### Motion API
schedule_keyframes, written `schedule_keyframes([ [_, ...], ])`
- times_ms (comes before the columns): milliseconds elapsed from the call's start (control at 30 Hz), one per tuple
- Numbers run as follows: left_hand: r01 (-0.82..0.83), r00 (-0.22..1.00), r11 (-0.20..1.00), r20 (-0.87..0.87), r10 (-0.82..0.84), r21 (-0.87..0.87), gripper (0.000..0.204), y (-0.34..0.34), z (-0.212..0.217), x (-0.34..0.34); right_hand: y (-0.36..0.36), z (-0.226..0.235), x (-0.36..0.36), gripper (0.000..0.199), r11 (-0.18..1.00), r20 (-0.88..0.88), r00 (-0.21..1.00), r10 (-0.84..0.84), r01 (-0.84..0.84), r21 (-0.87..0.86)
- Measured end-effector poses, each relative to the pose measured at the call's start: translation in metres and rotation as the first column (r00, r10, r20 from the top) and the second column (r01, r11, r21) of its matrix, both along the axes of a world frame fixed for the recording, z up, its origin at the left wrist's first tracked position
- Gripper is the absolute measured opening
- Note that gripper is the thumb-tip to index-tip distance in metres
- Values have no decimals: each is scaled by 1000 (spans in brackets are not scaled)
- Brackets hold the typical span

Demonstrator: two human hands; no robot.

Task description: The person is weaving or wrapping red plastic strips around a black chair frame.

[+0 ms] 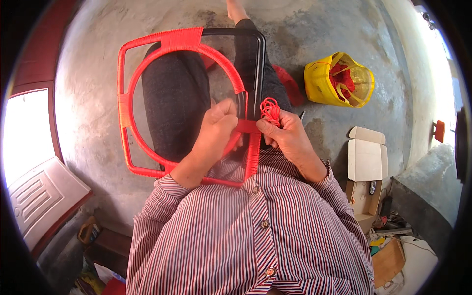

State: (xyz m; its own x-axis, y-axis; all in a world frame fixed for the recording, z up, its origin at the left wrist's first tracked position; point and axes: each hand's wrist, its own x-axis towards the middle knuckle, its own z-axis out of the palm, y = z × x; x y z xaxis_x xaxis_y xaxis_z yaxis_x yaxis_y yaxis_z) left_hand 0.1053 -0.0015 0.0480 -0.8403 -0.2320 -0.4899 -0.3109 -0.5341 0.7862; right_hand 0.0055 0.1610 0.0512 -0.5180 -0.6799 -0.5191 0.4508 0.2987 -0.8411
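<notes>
A square black metal frame (262, 64) with a ring inside it rests across my lap. Red cord (184, 37) is wound tightly round most of the frame and ring, while the upper right corner shows bare black metal. My left hand (216, 125) is closed in a fist at the ring's right side; what its fingers hold is hidden. At the frame's right bar, beside a red wrapped band (247, 127), my right hand (290, 140) pinches a looped bundle of red cord (269, 110), its thumb against the band's end.
On the concrete floor to the right stands a yellow bag (317, 81) with red material inside. Nearer me lies an open cardboard box (365, 160). A white panelled board (46, 199) is at the left, and mixed clutter (388, 246) at the lower right.
</notes>
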Motion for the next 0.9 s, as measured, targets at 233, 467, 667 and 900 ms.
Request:
schedule_keyframes([
  [233, -3, 1000, 999, -3, 3, 44, 4, -2, -2, 1, -8, 0, -9, 20, 1000, -28, 999, 21, -21, 9],
  [467, -19, 1000, 986, 16, 17, 164, 16, -7, 2, 1, -10, 3, -5, 18, 998, 22, 999, -35, 36, -44],
  [667, -4, 997, 949, 74, -20, 315, 25, -9, 0, 0, -10, 2, -4, 17, 996, 24, 999, -47, 49, -72],
  [900, 22, 997, 981, 66, -36, 191, 31, -2, 12, -10, -9, -4, -6, 17, 996, 27, 999, -39, 41, -75],
])
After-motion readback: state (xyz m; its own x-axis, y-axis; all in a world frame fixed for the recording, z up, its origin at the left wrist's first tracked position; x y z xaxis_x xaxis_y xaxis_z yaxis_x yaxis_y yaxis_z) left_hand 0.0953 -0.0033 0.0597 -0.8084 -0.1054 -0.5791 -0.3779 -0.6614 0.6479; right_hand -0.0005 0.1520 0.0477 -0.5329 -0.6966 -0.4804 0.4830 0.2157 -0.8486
